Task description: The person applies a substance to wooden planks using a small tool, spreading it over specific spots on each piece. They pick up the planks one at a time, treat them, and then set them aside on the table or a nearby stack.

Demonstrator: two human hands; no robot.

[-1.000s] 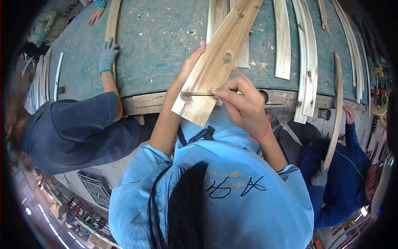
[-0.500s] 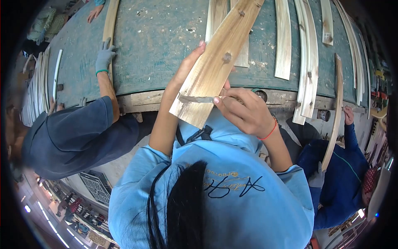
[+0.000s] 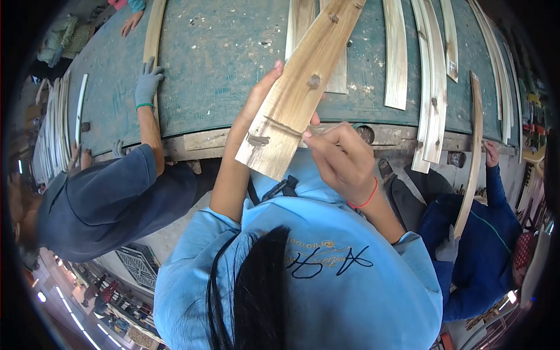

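Observation:
My left hand (image 3: 263, 90) grips a long wooden board (image 3: 294, 96) from its left edge and from underneath, holding it tilted up over the table's near edge. Dark knots mark the board, and a dark smear of filler (image 3: 258, 140) lies close to its near end. In my right hand (image 3: 344, 156), with the fingers closed, is a putty knife (image 3: 283, 125). Its thin blade is turned nearly edge-on across the board, just beyond the smear. The handle is mostly hidden by my fingers.
Several planks (image 3: 395, 55) lie on the worn green table (image 3: 204, 70). An open can (image 3: 365, 133) stands by its near edge. On the left, a co-worker's gloved hand (image 3: 148, 84) rests on a strip; on the right, another person (image 3: 475, 233) holds a narrow board (image 3: 471, 146).
The putty knife's blade has turned from flat to nearly edge-on and moved up the board, exposing the dark smear. My right hand has rotated slightly; my left hand keeps its hold.

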